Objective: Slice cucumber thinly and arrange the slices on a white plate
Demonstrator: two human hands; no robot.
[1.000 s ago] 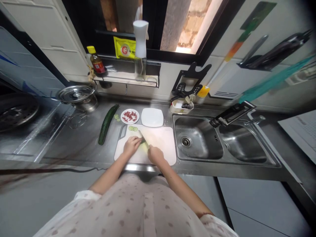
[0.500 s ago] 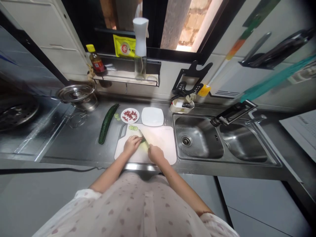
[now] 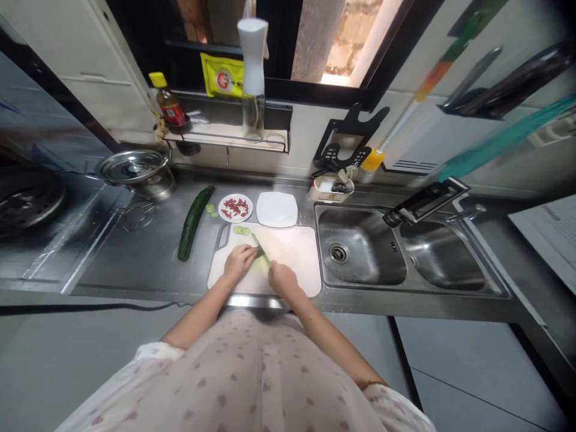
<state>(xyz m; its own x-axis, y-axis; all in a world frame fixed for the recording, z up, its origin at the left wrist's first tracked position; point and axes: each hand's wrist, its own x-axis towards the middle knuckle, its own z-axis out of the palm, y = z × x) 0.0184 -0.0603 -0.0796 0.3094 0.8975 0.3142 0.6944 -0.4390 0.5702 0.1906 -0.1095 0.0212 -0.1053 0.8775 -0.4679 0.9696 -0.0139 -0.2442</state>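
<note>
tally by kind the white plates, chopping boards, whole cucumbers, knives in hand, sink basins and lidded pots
White plates: 2, one round plate, one square plate
Chopping board: 1
Whole cucumber: 1
Knife in the right hand: 1
Sink basins: 2, left basin, right basin
Lidded pot: 1
Total: 8

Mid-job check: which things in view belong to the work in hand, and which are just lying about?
Part of the job:
- knife in the right hand
- cucumber piece at the left hand
- cutting board
- cucumber slices on it

Apparently just lying about:
- lidded pot
- spray bottle
- yellow packet
</note>
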